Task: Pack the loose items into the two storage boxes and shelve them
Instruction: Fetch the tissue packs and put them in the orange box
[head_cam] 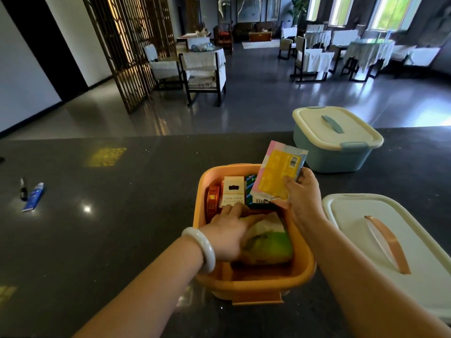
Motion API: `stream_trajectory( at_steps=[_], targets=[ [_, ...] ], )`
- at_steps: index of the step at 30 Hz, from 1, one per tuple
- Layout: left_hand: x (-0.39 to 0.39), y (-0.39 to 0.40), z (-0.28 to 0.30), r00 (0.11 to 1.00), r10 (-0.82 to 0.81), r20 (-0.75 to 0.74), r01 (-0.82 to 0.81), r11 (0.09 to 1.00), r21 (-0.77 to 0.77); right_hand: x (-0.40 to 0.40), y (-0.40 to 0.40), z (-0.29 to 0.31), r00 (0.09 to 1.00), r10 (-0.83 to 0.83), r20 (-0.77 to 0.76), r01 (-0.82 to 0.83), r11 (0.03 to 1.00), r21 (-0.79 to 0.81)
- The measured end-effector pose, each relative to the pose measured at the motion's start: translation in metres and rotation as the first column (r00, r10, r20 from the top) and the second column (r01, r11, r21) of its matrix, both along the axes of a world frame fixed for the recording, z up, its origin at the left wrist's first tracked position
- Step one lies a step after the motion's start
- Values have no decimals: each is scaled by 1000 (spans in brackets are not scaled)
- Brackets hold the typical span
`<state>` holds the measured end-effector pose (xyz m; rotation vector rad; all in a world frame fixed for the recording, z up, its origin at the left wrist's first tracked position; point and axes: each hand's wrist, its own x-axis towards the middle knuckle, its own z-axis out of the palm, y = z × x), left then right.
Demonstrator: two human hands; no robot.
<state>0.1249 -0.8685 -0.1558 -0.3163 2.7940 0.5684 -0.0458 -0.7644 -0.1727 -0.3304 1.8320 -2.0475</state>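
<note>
An open orange storage box (302,272) stands on the dark counter in front of me. Inside it stand a white carton (233,191), an orange tin (212,200) and a green packet (271,242). My left hand (228,234), with a white bangle on its wrist, reaches into the box, fingers spread and resting on the items. My right hand (302,193) holds a yellow and pink packet (278,172) tilted above the box's far right corner. The blue storage box (334,152), lid closed, sits behind to the right.
The orange box's cream lid (390,242) with an orange handle lies on the counter at right. A blue tube (34,197) and a small dark object (23,189) lie far left on the counter (122,215). Beyond the counter edge are chairs and tables.
</note>
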Motion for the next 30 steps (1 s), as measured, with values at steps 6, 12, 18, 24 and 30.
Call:
stream_trajectory(
  at_steps=[6,12,18,24,30],
  targets=[
    [22,-23,24,909,398,-121,-333,871,361,-3,9,17,884,462,72,-466,881,76],
    [16,-23,26,754,642,-137,-416,629,657,5,7,36,638,768,54,-653,503,567],
    [10,-11,12,782,615,-102,-406,627,665,15,6,33,538,842,-28,-593,402,698],
    [5,0,-7,668,744,-12,-520,478,708,11,13,18,659,663,-355,-300,664,684],
    [-2,12,-18,606,795,19,-573,420,704,11,21,-1,729,444,-521,-121,833,540]
  ],
)
